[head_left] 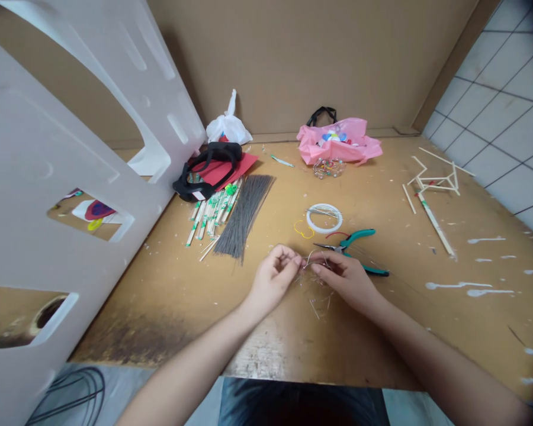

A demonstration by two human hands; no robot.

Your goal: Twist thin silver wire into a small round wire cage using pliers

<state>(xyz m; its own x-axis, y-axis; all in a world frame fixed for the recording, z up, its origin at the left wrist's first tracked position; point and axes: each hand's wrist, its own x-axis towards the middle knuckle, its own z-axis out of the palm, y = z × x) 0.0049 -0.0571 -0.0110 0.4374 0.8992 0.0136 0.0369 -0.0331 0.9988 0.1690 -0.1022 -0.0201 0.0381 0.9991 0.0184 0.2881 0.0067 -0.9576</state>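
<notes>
Both of my hands meet above the middle of the wooden table, around a small tangle of thin wire (pixel 318 273). My left hand (pixel 276 277) pinches the wire's left side between thumb and fingers. On the other side, my right hand (pixel 347 278) grips it with thumb and forefinger. Loose wire ends hang below my fingertips. Teal-handled pliers (pixel 359 238) lie open just behind and beside my right hand, partly hidden by it. Beyond my hands sits a white ring (pixel 310 222) with thin metal pieces across it, a yellow wire loop (pixel 302 231) at its left.
A bundle of grey wires (pixel 245 218), wrapped sticks (pixel 211 213) and a black strapped headset (pixel 190 188) lie at left, beside a white plastic panel (pixel 93 154). A pink bag (pixel 357 151) and white bag (pixel 228 127) stand behind. A stick frame (pixel 439 184) lies right.
</notes>
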